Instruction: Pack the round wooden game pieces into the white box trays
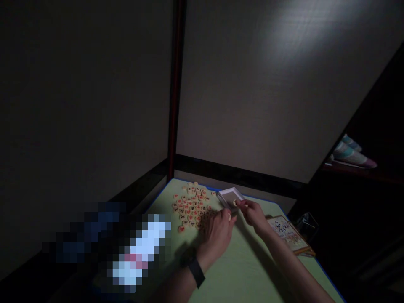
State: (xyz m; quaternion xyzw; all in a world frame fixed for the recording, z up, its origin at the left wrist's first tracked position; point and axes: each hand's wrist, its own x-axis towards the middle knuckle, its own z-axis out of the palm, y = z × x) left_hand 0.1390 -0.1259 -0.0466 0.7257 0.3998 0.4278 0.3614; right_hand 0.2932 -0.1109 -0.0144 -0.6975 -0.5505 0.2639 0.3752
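Note:
Many round cream Chinese chess pieces [189,206] with red or black characters lie loosely spread on the green table [246,269]. My left hand [219,229], a dark band on its wrist, is at the right edge of the spread and pinches a piece [229,217] at its fingertips. My right hand [252,213] pinches another piece [235,203] over the near right part of a shallow white open box [232,195]. Some pieces beside my left hand are hidden by it.
A wood-framed box or board [288,233] with black characters lies at the table's right side. A dark wire-like holder [306,225] stands behind it. Walls meet behind the table. A pixelated bright patch [142,248] covers the left. Striped cloth items [350,153] rest on a shelf.

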